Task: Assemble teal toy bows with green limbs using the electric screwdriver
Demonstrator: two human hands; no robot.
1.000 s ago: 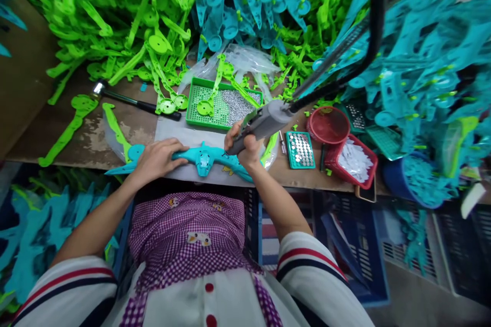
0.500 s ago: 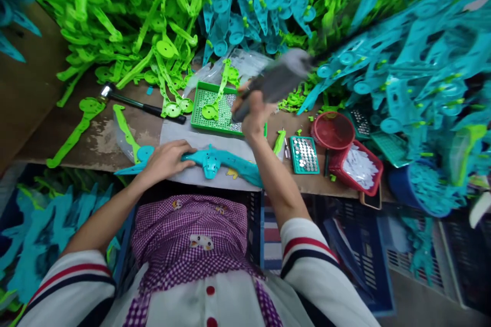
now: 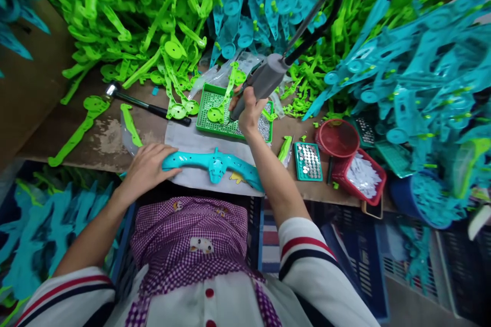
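My left hand [image 3: 150, 166] is closed around the left end of a long blue plastic part [image 3: 217, 164], which lies across a grey cloth [image 3: 184, 138] at the table's front edge. In my right hand [image 3: 251, 112] is a grey electric screwdriver [image 3: 266, 77], tilted with its cable running up and back. Its lower end is over a green tray [image 3: 201, 121] of small metal screws [image 3: 264, 126]. A lime-green plastic arm [image 3: 226, 97] lies across that tray. My right forearm passes over the right end of the blue part and hides some of it.
A hammer [image 3: 146, 104] lies left of the tray. To the right are a teal tray of metal discs [image 3: 308, 161], a red bowl [image 3: 337, 137] and a red basket [image 3: 378, 191] with white pieces. Heaped green parts [image 3: 126, 15] and blue parts [image 3: 429, 71] line the back and right.
The screwdriver, blurred before, is now steadier and points down at the screw tray. My left hand has shifted slightly left along the blue part. The view has moved a little.
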